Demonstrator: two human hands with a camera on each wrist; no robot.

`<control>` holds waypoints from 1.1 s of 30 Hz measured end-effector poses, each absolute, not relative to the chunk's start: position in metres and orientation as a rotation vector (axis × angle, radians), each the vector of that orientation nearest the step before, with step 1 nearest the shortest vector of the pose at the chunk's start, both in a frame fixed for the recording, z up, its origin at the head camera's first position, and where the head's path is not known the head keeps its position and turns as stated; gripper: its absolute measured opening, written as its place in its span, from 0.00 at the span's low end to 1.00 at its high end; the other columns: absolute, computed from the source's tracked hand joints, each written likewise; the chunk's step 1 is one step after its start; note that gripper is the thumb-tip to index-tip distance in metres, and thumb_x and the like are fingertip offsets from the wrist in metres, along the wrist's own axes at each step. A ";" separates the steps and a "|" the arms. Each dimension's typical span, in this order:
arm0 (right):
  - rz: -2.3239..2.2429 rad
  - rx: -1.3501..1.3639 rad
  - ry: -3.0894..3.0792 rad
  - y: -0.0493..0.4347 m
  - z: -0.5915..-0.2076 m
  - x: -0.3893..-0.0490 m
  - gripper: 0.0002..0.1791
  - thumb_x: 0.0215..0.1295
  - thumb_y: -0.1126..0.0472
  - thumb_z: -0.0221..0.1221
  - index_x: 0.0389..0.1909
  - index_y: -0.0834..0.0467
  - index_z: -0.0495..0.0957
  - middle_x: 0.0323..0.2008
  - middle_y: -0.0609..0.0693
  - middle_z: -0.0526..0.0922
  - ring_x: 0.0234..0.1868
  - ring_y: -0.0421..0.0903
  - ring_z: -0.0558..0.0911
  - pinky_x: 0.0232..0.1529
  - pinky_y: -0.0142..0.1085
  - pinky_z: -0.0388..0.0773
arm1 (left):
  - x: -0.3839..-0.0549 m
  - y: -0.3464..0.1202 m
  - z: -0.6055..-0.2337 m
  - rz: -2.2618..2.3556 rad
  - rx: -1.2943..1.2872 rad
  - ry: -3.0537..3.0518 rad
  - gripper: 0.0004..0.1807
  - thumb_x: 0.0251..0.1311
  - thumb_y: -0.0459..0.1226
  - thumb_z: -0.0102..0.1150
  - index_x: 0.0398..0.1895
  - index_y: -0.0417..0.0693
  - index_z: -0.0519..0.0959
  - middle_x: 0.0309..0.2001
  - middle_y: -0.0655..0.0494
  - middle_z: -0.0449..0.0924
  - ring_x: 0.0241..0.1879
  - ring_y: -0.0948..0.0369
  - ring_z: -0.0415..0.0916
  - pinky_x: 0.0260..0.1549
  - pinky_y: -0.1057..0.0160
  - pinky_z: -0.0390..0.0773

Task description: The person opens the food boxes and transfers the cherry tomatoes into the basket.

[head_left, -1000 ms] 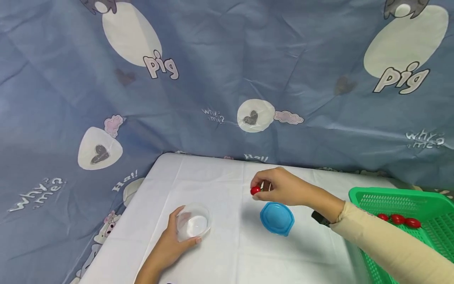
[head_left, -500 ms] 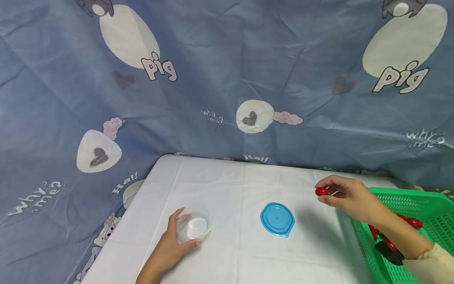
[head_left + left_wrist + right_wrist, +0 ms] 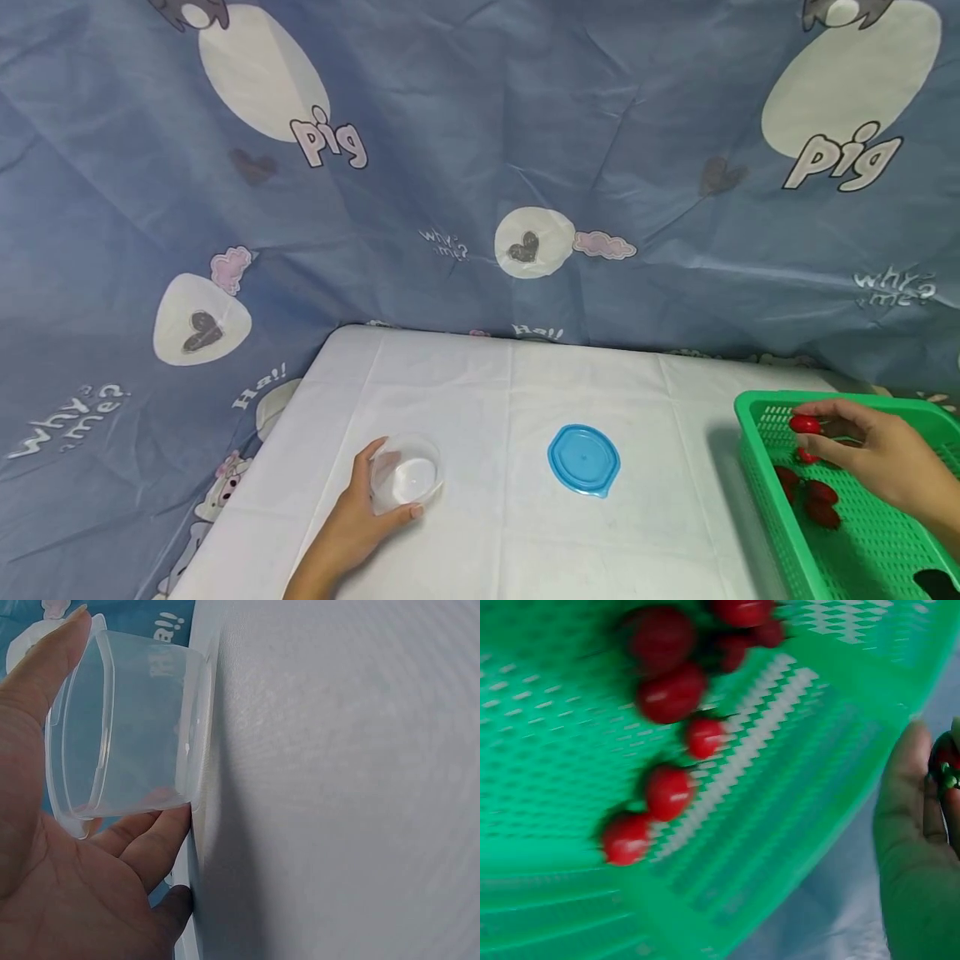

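Note:
On the left of the white table, my left hand [image 3: 362, 517] holds a clear round plastic container [image 3: 408, 479], thumb and fingers spread around its side. Seen close up in the left wrist view, the see-through container [image 3: 146, 724] stands upright with nothing in it. Over the green basket [image 3: 776, 512] at the right, my right hand [image 3: 885, 458] pinches a red cherry tomato [image 3: 805, 424] between thumb and fingertips. Its green stem end shows at the right edge of the right wrist view. Several more cherry tomatoes [image 3: 670, 793] lie in the basket below.
A blue plastic lid [image 3: 584, 460] lies flat on the white tablecloth [image 3: 480, 392], between the container and the basket. Behind the table hangs a blue patterned cloth [image 3: 420, 167]. The basket has raised perforated walls.
My right hand has moved right with the cherry tomato, from above the blue lid to over the green basket. My left hand stays on the container.

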State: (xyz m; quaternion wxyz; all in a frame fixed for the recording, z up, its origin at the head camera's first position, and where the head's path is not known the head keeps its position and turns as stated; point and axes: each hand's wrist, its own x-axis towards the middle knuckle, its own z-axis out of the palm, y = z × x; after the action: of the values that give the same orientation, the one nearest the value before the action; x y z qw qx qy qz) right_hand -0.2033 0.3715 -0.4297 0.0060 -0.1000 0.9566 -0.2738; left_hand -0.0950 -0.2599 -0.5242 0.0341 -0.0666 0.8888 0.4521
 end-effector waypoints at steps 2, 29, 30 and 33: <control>-0.769 -0.264 2.992 0.380 -0.436 -0.206 0.22 0.72 0.56 0.68 0.57 0.68 0.79 0.44 0.62 0.87 0.41 0.49 0.87 0.35 0.45 0.80 | -0.095 -0.260 -0.524 1.393 -0.203 2.730 0.61 0.52 0.55 0.80 0.82 0.66 0.47 0.75 0.48 0.67 0.73 0.37 0.63 0.65 0.30 0.63; -0.635 -0.390 2.921 0.391 -0.494 -0.225 0.15 0.63 0.58 0.74 0.43 0.62 0.83 0.36 0.50 0.82 0.33 0.44 0.80 0.30 0.42 0.78 | -0.097 -0.261 -0.528 1.389 -0.203 2.741 0.62 0.52 0.58 0.80 0.82 0.65 0.46 0.75 0.45 0.67 0.71 0.36 0.66 0.62 0.31 0.66; -0.620 -0.401 2.923 0.391 -0.496 -0.224 0.15 0.63 0.58 0.73 0.44 0.63 0.83 0.37 0.51 0.81 0.33 0.44 0.79 0.30 0.42 0.78 | -0.097 -0.261 -0.528 1.384 -0.204 2.741 0.63 0.51 0.58 0.80 0.82 0.65 0.46 0.75 0.44 0.67 0.71 0.35 0.66 0.62 0.30 0.66; -0.584 -0.413 2.915 0.390 -0.502 -0.220 0.15 0.64 0.59 0.73 0.43 0.64 0.82 0.37 0.54 0.75 0.32 0.47 0.75 0.29 0.43 0.74 | -0.096 -0.261 -0.527 1.370 -0.203 2.745 0.63 0.51 0.58 0.80 0.82 0.64 0.46 0.75 0.44 0.67 0.70 0.35 0.67 0.62 0.30 0.67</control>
State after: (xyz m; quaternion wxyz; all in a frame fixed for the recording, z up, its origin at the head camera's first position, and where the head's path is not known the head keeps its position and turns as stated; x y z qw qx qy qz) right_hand -0.2203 0.3903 -0.5016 0.0703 -0.1373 0.9688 -0.1940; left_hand -0.0959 -0.2611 -0.5267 0.0336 -0.0661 0.8923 0.4454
